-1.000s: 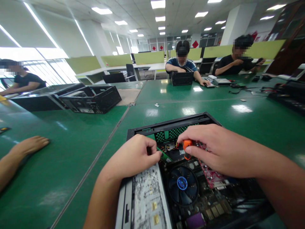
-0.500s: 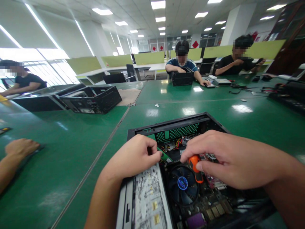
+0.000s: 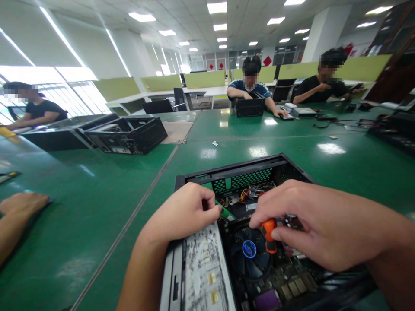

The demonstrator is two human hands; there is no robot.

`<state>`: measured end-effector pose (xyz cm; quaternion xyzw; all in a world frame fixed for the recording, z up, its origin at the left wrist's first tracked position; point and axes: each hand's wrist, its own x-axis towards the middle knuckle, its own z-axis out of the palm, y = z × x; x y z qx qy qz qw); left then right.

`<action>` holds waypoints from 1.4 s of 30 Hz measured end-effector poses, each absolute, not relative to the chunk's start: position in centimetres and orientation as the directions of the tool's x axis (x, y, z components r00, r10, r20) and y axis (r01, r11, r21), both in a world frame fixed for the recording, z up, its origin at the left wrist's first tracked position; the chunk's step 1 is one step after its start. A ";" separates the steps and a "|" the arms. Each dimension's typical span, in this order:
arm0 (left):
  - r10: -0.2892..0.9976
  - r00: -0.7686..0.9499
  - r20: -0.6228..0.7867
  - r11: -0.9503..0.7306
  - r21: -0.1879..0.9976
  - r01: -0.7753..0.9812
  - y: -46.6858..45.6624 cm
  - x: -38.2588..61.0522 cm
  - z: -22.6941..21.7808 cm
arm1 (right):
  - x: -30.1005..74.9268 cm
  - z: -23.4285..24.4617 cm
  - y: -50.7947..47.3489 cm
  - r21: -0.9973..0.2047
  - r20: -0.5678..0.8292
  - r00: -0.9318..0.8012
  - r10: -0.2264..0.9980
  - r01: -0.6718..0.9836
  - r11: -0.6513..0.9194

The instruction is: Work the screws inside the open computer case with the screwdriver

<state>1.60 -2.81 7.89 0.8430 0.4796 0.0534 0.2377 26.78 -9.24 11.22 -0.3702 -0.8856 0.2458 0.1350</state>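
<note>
Computer case (image 3: 227,169) is uncovered, fan (image 3: 249,249) still fitted; your right grip (image 3: 301,222) clasps the screwdriver (image 3: 268,229), your left grip (image 3: 189,212) pinches the green board (image 3: 227,212).

The computer case (image 3: 227,175) sits on the near part of the table (image 3: 110,207). In it, the drive (image 3: 202,270) lies left of the fan (image 3: 249,249); over the drive's far end the left hand (image 3: 189,211) has a board strip (image 3: 227,213), the right hand (image 3: 311,224), over the fan's right edge, a tool handle (image 3: 269,235). Farther back, another case (image 3: 144,138) lies left, and a co-worker (image 3: 236,90) sits behind a box (image 3: 249,109)
</note>
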 end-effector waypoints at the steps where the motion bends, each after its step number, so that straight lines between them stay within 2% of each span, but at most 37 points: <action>1: 0.834 0.535 -0.138 -0.428 0.451 0.783 -2.8 1.6 7.9 | 26.8 11.3 -9.3 -0.539 0.058 -0.694 0.717 0.583 0.608; 13: 0.832 0.539 -0.133 -0.440 0.433 0.786 -2.8 1.6 7.9 | 26.8 11.4 -10.0 -0.585 -0.107 -0.634 0.766 0.663 0.467; 19: 0.830 0.543 -0.129 -0.445 0.434 0.783 -2.8 1.6 7.9 | 27.0 11.9 -9.9 -0.598 -0.008 -0.756 0.654 0.528 0.603; 22: 0.831 0.540 -0.133 -0.441 0.434 0.786 -2.8 1.6 7.8 | 26.9 12.3 -9.9 -0.630 0.022 -0.759 0.650 0.495 0.599; 26: 0.831 0.540 -0.133 -0.436 0.446 0.781 -2.8 1.6 7.9 | 26.1 12.2 -10.0 -0.704 0.153 -0.777 0.611 0.348 0.620; 32: 0.836 0.532 -0.134 -0.428 0.447 0.785 -3.0 1.8 8.1 | 25.0 10.6 -9.9 -0.692 0.285 -0.768 0.574 0.250 0.677; 42: 0.835 0.535 -0.129 -0.431 0.450 0.782 -2.9 1.7 8.0 | 24.5 10.3 -9.9 -0.647 0.281 -0.795 0.538 0.258 0.718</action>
